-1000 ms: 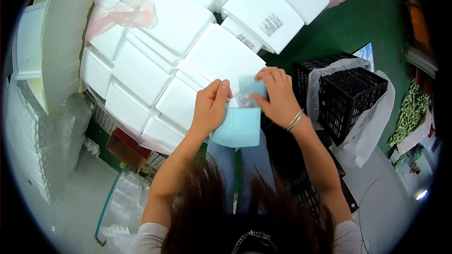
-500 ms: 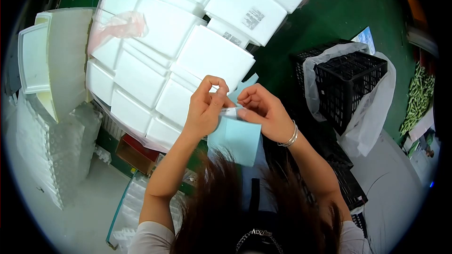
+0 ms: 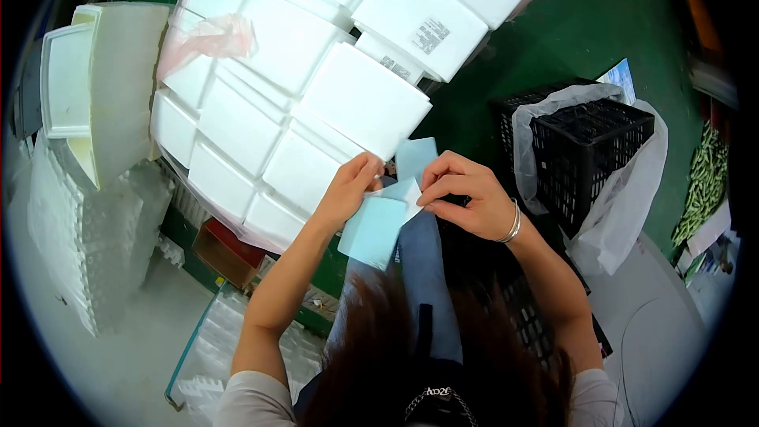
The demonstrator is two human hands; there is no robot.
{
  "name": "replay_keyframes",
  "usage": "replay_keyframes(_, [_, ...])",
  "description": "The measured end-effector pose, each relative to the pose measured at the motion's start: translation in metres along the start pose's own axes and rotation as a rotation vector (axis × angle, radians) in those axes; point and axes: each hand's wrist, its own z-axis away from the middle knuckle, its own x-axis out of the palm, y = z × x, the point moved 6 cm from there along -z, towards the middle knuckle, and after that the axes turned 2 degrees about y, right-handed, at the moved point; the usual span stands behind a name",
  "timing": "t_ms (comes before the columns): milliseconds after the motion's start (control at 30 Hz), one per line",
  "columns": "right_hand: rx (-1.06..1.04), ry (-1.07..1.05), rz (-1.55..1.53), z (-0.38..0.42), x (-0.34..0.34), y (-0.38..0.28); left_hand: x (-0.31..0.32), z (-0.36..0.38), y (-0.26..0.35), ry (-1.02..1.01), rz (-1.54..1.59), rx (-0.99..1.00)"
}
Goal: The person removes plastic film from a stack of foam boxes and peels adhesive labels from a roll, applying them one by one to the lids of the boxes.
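My left hand is closed on a light-blue paper strip, which looks like label backing. One piece of the strip hangs below the hand, and another light-blue part rises beyond the fingers. Between thumb and fingertips, my right hand pinches a small white label at the strip's right edge. The label still touches the strip. Just beyond my hands stand stacked white foam boxes, the nearest without a printed label on its top.
Printed labels are on some farther boxes. At right is a black crate with a white plastic liner; green beans lie beyond. Foam lids lean at left above white foam pieces. A red-brown carton sits on the floor.
My right hand has drawn back to the right, lifting the white label's edge from the strip. The blue strip has shifted left and tilted. My left hand has closed further around it.
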Motion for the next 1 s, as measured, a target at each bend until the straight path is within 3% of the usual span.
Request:
replay_keyframes(33, [0.003,-0.012,0.001,-0.001,0.002,0.007,-0.012,-0.004,-0.025,0.006,0.011,0.0])
replay_keyframes(100, [0.051,0.138,0.005,-0.004,-0.003,0.029,-0.04,-0.001,-0.073,0.06,-0.291,0.033])
replay_keyframes(133, [0.04,0.208,0.017,-0.012,-0.006,0.044,-0.049,0.008,-0.085,0.065,-0.285,0.03])
replay_keyframes(200, [0.182,0.239,-0.19,-0.033,-0.006,0.094,-0.063,0.024,-0.116,-0.027,-0.49,-0.163])
replay_keyframes(267, [0.217,0.133,0.101,-0.069,-0.004,0.112,-0.069,0.035,-0.133,-0.083,-0.469,-0.307])
replay_keyframes(333, [0.199,0.078,0.245,-0.104,0.006,0.139,-0.078,0.034,-0.163,-0.084,-0.418,-0.292])
replay_keyframes(433, [0.16,0.201,0.374,-0.148,0.018,0.18,-0.079,0.027,-0.169,-0.077,-0.284,-0.383])
replay_keyframes(600, [0.043,0.238,0.626,-0.183,0.036,0.216,-0.085,0.017,-0.199,-0.061,-0.34,-0.292])
replay_keyframes(800, [0.269,0.375,0.963,-0.185,0.035,0.196,-0.092,0.018,-0.198,-0.074,-0.341,-0.306])
replay_keyframes(1000, [0.398,0.785,0.888,-0.175,0.019,0.193,-0.102,0.019,-0.204,0.015,-0.304,-0.15])
